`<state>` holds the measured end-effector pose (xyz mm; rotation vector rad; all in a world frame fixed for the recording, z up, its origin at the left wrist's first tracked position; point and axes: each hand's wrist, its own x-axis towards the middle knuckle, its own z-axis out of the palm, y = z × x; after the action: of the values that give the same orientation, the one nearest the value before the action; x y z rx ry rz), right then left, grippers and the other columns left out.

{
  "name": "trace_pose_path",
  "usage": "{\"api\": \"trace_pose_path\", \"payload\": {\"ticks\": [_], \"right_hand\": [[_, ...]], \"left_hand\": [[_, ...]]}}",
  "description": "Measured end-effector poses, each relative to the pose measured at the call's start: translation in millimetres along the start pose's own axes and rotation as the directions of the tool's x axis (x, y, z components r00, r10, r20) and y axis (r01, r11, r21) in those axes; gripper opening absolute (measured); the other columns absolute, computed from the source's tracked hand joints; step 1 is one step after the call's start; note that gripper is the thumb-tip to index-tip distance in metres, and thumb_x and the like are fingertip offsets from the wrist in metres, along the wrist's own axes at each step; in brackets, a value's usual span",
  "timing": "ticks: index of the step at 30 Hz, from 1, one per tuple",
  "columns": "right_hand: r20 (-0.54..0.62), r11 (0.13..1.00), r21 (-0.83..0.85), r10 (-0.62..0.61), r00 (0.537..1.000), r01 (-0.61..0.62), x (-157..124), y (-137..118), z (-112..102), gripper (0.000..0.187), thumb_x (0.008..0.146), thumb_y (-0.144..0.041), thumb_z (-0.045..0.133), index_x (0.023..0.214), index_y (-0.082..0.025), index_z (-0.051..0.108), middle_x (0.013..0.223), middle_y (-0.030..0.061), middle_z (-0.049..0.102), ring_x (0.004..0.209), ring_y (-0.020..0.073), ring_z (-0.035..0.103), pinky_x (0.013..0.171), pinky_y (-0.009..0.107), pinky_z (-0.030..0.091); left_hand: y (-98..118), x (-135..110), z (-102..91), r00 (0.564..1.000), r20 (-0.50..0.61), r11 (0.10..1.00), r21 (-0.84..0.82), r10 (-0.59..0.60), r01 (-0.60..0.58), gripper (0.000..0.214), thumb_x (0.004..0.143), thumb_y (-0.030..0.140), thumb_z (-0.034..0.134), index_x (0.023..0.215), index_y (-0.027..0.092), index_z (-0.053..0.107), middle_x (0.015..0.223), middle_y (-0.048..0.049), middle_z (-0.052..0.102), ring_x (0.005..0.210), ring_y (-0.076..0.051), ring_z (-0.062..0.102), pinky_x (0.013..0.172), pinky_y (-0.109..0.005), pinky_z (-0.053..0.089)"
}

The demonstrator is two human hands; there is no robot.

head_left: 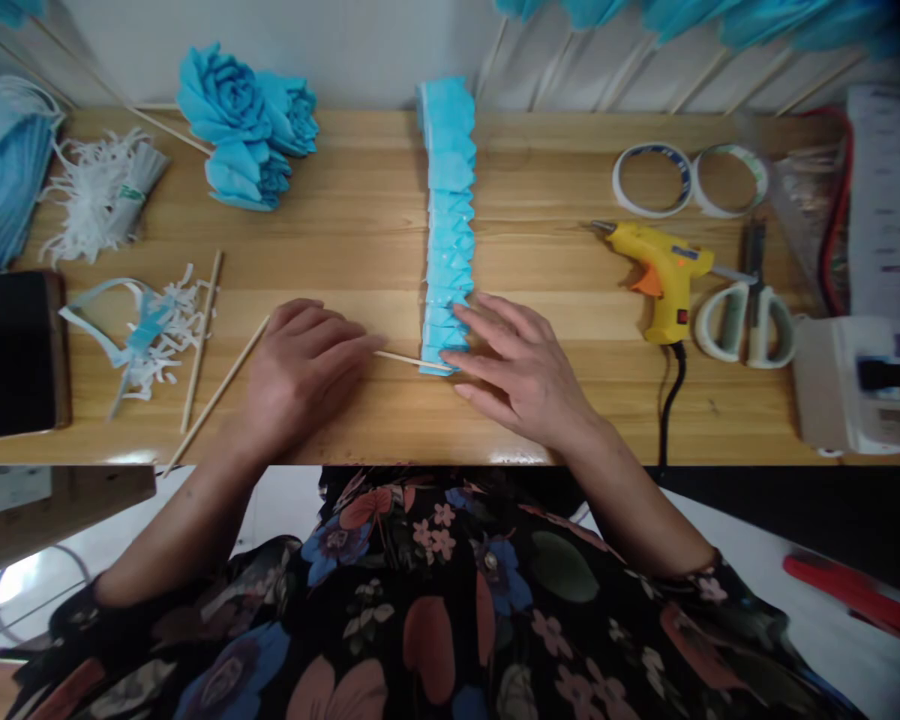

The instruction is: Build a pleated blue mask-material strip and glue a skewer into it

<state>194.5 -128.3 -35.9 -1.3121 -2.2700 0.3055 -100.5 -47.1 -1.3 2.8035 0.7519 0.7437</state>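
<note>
A long strip of light-blue, pleated fabric-like material (pixel 450 230) lies on the table, running away from me. My left hand (pixel 304 365) is closed around a thin wooden stick (pixel 401 357), whose far end rests across the strip's near end. Fingers of my right hand (pixel 521 370) are spread, their tips touching the strip's right edge close to the stick's end. Left of my left hand, two more sticks (pixel 202 340) lie beside cut white ear loops (pixel 169 345) and blue scraps.
Blue fabric flowers (pixel 229 110) lie at the back left, near a bundle of white loops (pixel 112 190), blue face masks (pixel 7 170) and a phone (pixel 21 355). On the right are tape rolls (pixel 616 180), a yellow glue gun (pixel 664 270) with its cord, scissors (pixel 754 290) and a white box (pixel 832 390).
</note>
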Motion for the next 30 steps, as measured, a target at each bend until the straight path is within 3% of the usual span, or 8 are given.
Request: {"api": "trace_pose_path", "payload": {"ticks": [4,8,18,25,30], "right_hand": [[0.007,1.0,-0.02,-0.002,1.0,0.002,1.3,-1.9,-0.6,0.029,0.103,-0.044,0.062,0.126,-0.032,0.076,0.163,0.0053,0.056,0.155,0.0337,0.043,0.12,0.06,0.041],[-0.024,1.0,-0.018,-0.023,0.999,0.023,1.7,-2.2,0.9,0.031,0.103,-0.046,0.06,0.125,-0.03,0.076,0.162,0.0068,0.057,0.154,0.0335,0.045,0.119,0.059,0.043],[-0.123,0.998,0.058,-0.016,0.992,0.023,-2.1,3.8,-5.0,0.032,0.1,-0.037,0.064,0.13,-0.035,0.075,0.16,0.003,0.059,0.152,0.0329,0.048,0.119,0.061,0.044],[-0.015,1.0,0.014,0.002,1.0,-0.001,1.1,-0.6,0.0,0.029,0.101,-0.04,0.066,0.126,-0.032,0.076,0.162,0.0046,0.057,0.154,0.035,0.045,0.121,0.061,0.041],[-0.022,1.0,0.007,-0.008,1.0,0.008,0.8,-1.2,-0.1,0.028,0.101,-0.04,0.065,0.126,-0.031,0.076,0.162,0.0062,0.057,0.154,0.0347,0.045,0.121,0.06,0.042]], "left_hand": [[9.3,20.9,-3.0,0.981,0.183,0.997,-0.045,0.07,-0.063,0.028,0.109,0.021,0.046,0.121,0.02,0.071,0.101,-0.0073,0.076,0.089,-0.023,0.064,0.085,-0.041,0.045],[8.1,31.6,7.2,0.961,0.263,0.995,-0.06,0.09,-0.077,0.037,0.112,0.03,0.039,0.119,0.019,0.073,0.099,-0.0075,0.075,0.09,-0.023,0.061,0.085,-0.041,0.042],[2.4,29.6,24.7,0.975,0.201,0.995,-0.016,0.099,-0.098,0.03,0.108,0.025,0.047,0.107,0.022,0.077,0.085,-0.0046,0.07,0.083,-0.022,0.058,0.08,-0.039,0.04],[5.7,34.0,18.7,0.992,0.051,0.99,-0.086,0.115,-0.11,0.025,0.107,0.018,0.05,0.104,0.018,0.076,0.085,-0.0038,0.072,0.077,-0.019,0.06,0.075,-0.039,0.041],[6.2,34.5,22.9,0.977,0.176,0.989,-0.107,0.118,-0.1,0.029,0.108,0.019,0.047,0.107,0.02,0.076,0.093,-0.005,0.075,0.084,-0.02,0.063,0.081,-0.039,0.042]]}}
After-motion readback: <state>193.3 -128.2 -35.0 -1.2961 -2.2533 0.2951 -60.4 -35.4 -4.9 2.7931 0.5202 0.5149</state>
